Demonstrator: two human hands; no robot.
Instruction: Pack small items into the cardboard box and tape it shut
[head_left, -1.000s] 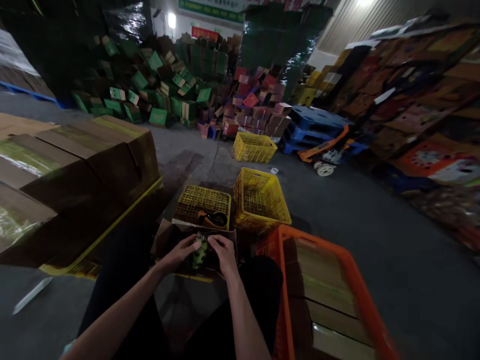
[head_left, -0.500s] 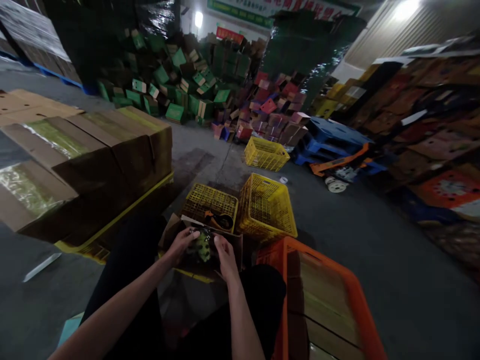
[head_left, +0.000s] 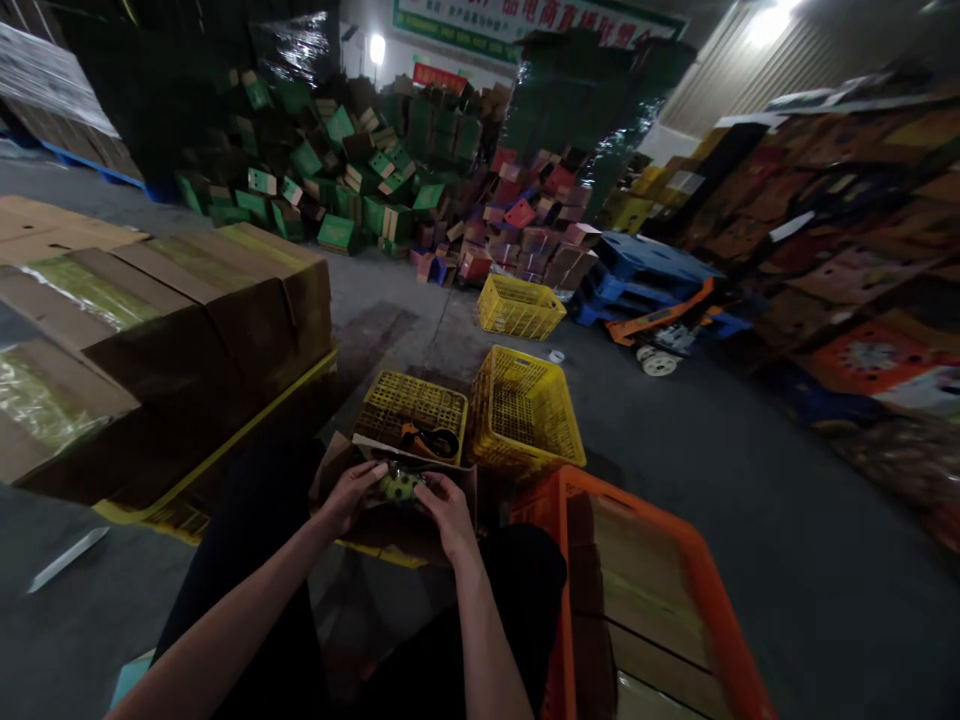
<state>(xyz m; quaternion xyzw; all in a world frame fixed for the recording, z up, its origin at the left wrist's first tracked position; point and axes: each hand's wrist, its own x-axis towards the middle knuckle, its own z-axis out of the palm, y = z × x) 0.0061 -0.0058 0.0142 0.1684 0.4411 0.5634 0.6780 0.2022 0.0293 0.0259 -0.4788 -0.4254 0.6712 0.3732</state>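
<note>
Between my two hands is a green, dark-spotted bag [head_left: 400, 487] of shiny clear-looking film; what it contains, if anything, I cannot make out. My left hand [head_left: 354, 494] pinches its left end between thumb and fingers. At the right end, my right hand [head_left: 448, 512] grips it the same way. Both hands are over an open cardboard box [head_left: 466, 494], whose dark inside is mostly hidden by them. Just beyond the box, an orange tape dispenser [head_left: 429, 440] lies on a yellow crate [head_left: 384, 398] that looks upturned.
An open yellow crate [head_left: 574, 405] stands right of centre, with another yellow crate [head_left: 521, 306] farther off. An orange crate [head_left: 694, 545] of cardboard boxes is by my right knee. Taped cartons [head_left: 210, 310] are stacked at left. A pallet jack [head_left: 660, 335] stands at the far right.
The green spotted bag hung lower and longer; now it is drawn up shorter and wider between my hands. My right hand has shifted slightly inward. The camera view has moved a little.
</note>
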